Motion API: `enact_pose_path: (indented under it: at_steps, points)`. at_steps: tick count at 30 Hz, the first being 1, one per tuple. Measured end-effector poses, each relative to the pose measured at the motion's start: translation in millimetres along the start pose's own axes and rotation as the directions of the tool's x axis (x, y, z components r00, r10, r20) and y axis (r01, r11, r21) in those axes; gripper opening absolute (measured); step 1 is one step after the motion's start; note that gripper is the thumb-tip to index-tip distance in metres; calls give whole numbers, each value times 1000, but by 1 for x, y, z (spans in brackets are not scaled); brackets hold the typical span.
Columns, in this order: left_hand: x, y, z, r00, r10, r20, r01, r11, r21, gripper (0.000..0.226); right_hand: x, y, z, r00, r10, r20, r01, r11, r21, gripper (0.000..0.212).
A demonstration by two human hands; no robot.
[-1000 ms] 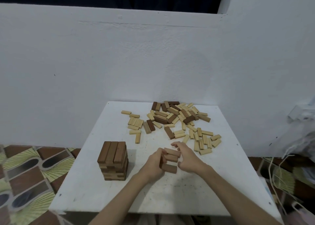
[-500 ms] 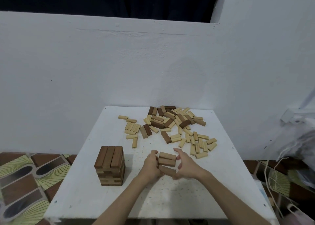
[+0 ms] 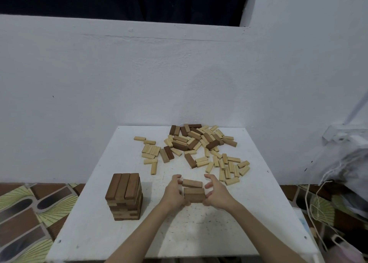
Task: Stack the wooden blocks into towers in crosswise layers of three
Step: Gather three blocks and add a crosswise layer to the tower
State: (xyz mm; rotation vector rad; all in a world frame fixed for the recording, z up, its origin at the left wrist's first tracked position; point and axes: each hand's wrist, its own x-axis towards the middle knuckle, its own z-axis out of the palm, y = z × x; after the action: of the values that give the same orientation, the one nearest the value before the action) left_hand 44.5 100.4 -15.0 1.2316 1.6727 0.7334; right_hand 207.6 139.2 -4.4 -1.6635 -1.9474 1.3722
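Observation:
A finished tower [image 3: 124, 196] of dark brown blocks stands on the left of the white table [image 3: 199, 233]. At the table's middle lies a small group of brown blocks [image 3: 194, 195], with one more brown block [image 3: 192, 183] just behind them. My left hand [image 3: 173, 193] grips the group's left end with curled fingers. From the right, my right hand [image 3: 217, 195] grips the other end, its upper fingers lifted off the rear block. A pile of loose light and dark blocks [image 3: 197, 147] is spread over the far half of the table.
A white wall rises right behind the table. Patterned floor tiles [image 3: 29, 209] show on the left. Cords and a pale bag [image 3: 346, 173] hang beside the table's right edge. Bare table surface lies between the tower and my hands.
The brown blocks, held tilted between my hands before, now lie flat on the table. The rear block sits slightly apart, and my right fingers have lifted off it.

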Motion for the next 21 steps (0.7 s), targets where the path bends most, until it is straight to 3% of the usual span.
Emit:
enact_pose_path:
  at_steps: [4,11,16,21]
  points:
    - [2,-1,2,1000,-15,-12,15,1000,22,86,-1,1,1,1000,3,-3,-3,1000,29,88]
    - [0,3,5,992,-121,-39,113,982,-150,50,-1,3,3,997,45,-63,-37,993,116,82]
    - [-3,5,5,993,-103,-62,99,993,-69,69,-2,2,5,995,49,-84,-33,984,177,84]
    - [-3,5,4,993,-90,-82,84,993,-81,68,-1,6,6,988,78,-132,-49,977,205,77]
